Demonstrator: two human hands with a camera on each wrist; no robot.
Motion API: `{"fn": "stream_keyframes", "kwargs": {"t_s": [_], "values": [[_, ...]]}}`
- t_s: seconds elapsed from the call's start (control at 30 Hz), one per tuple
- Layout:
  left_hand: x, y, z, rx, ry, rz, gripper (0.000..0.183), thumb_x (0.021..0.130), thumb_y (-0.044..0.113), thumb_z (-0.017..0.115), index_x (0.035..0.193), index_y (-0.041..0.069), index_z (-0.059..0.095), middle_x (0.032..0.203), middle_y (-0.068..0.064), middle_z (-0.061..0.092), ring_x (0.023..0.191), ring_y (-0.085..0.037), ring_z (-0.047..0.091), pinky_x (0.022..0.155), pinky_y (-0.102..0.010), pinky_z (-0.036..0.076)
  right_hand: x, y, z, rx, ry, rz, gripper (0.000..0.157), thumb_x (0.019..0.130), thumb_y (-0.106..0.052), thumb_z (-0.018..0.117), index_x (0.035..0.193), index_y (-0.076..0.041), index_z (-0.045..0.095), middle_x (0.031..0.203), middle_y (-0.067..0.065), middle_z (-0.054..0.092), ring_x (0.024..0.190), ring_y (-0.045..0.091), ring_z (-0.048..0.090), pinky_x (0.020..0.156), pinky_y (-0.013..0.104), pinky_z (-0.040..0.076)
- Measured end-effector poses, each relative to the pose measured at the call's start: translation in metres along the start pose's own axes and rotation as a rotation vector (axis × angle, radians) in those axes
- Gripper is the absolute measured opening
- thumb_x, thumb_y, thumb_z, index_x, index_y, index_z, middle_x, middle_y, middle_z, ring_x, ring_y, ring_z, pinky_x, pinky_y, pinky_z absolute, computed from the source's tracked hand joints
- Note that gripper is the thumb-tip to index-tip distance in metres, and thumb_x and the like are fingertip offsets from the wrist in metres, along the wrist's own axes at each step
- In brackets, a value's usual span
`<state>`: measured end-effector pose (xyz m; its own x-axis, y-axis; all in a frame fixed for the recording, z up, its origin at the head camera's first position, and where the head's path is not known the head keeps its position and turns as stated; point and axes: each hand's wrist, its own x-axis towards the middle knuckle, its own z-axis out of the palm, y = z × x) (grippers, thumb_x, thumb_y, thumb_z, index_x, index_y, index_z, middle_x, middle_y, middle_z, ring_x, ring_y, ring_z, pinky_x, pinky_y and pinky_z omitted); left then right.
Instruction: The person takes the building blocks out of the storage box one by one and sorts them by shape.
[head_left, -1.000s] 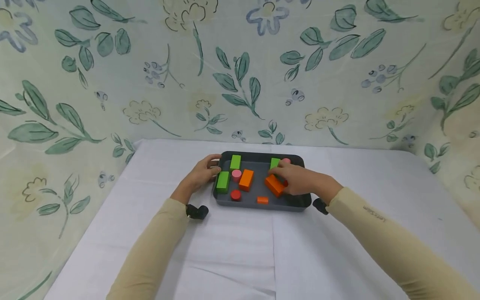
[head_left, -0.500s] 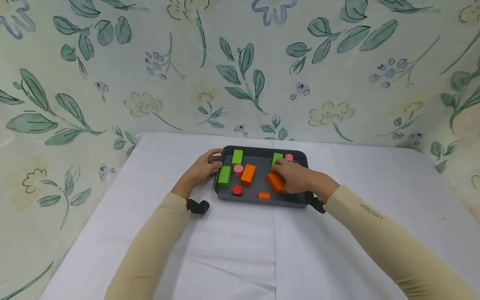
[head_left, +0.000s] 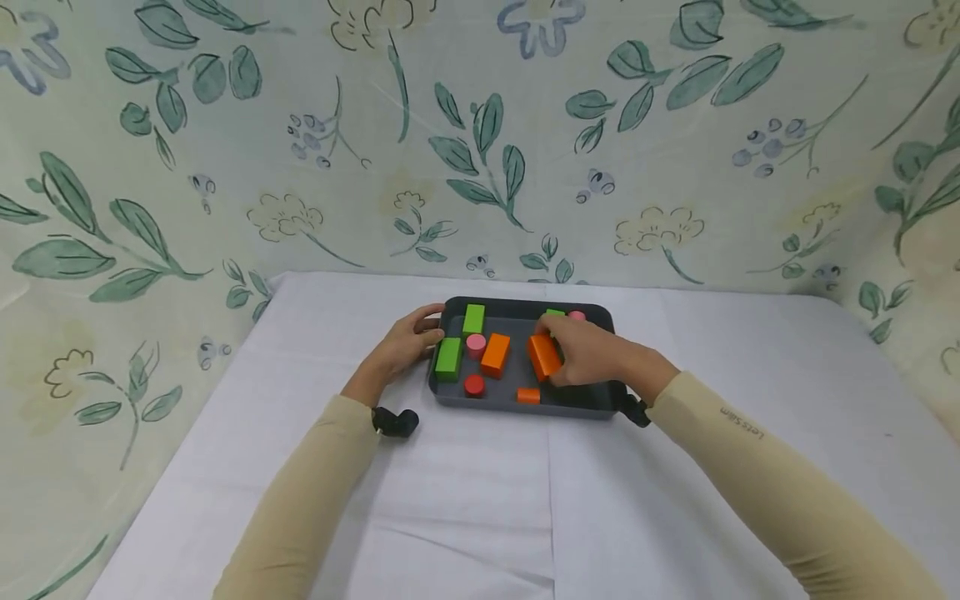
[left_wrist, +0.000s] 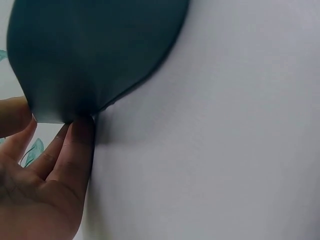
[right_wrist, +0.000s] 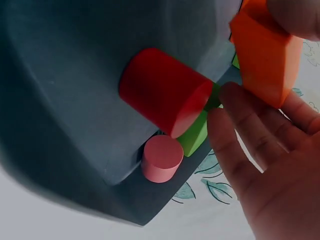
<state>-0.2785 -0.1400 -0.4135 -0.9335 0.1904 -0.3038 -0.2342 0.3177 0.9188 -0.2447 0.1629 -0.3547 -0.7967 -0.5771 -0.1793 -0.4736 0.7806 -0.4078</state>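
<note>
A grey rectangular tray [head_left: 480,404] holds several coloured blocks. At its left end, my left hand [head_left: 408,342] touches the outer wall with thumb and fingertips; in the left wrist view the fingers [left_wrist: 75,150] lie along that wall. My right hand [head_left: 588,346] reaches over the tray's right half and grips an orange block [head_left: 544,358] between thumb and fingers. The right wrist view shows this orange block [right_wrist: 265,60] tilted, with a red cylinder [right_wrist: 165,92] beside the fingertips. A pink cylinder [right_wrist: 162,159] and a green block [right_wrist: 194,135] sit farther along the tray.
In the tray's left half are green blocks [head_left: 448,360], a pink cylinder [head_left: 476,346], a red cylinder [head_left: 474,385] and another orange block [head_left: 495,356]. A small orange piece [head_left: 528,396] lies near the front wall. White cloth [head_left: 480,492] covers the table; a floral curtain [head_left: 375,192] hangs behind.
The orange block in my right hand has turned to stand more lengthwise and shifted slightly left and away from me. My left hand stays at the tray's left end.
</note>
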Motion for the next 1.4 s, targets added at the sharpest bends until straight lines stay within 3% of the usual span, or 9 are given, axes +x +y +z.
{"fn": "stream_keyframes", "kwargs": {"t_s": [0.2,0.43,0.83,1.17,1.4], "values": [[-0.002,0.003,0.001,0.002,0.007,0.013,0.056,0.102,0.014,0.052,0.152,0.031,0.035,0.159,-0.011,0.037,0.144,-0.030,0.042,0.119,-0.050,0.038,-0.003,0.001,-0.005,-0.013,0.094,-0.030,0.066,0.078,-0.019,0.077,0.137,-0.007,0.051,0.131,0.009,0.057,0.111,0.026,0.055,0.104,0.044,0.053],[-0.001,0.004,0.003,-0.008,-0.001,0.012,0.057,0.101,0.013,0.053,0.152,0.030,0.036,0.159,-0.011,0.038,0.142,-0.030,0.044,0.118,-0.049,0.041,-0.014,0.014,-0.016,0.039,0.129,0.061,0.066,0.080,-0.013,0.076,0.139,-0.003,0.048,0.131,0.012,0.056,0.115,0.030,0.057,0.105,0.048,0.053],[-0.002,0.003,0.003,-0.017,0.017,-0.005,0.057,0.101,0.014,0.053,0.152,0.034,0.037,0.159,-0.010,0.038,0.143,-0.030,0.043,0.118,-0.049,0.040,-0.034,0.040,-0.038,0.048,0.203,0.051,0.066,0.082,-0.007,0.074,0.142,0.000,0.047,0.135,0.017,0.056,0.116,0.035,0.056,0.103,0.056,0.052],[-0.001,0.003,0.004,-0.041,0.010,0.002,0.057,0.101,0.014,0.053,0.153,0.033,0.036,0.159,-0.011,0.037,0.143,-0.031,0.043,0.119,-0.049,0.039,-0.051,0.074,-0.060,0.061,0.198,0.179,0.066,0.086,-0.008,0.070,0.145,0.002,0.042,0.139,0.022,0.052,0.125,0.041,0.050,0.104,0.061,0.049],[-0.001,0.003,0.003,-0.049,0.010,-0.005,0.057,0.102,0.014,0.052,0.153,0.033,0.036,0.160,-0.011,0.036,0.144,-0.031,0.042,0.119,-0.049,0.039,-0.054,0.099,-0.063,0.095,0.180,0.280,0.067,0.086,-0.010,0.068,0.146,-0.001,0.040,0.142,0.023,0.048,0.129,0.046,0.046,0.104,0.064,0.047]]}}
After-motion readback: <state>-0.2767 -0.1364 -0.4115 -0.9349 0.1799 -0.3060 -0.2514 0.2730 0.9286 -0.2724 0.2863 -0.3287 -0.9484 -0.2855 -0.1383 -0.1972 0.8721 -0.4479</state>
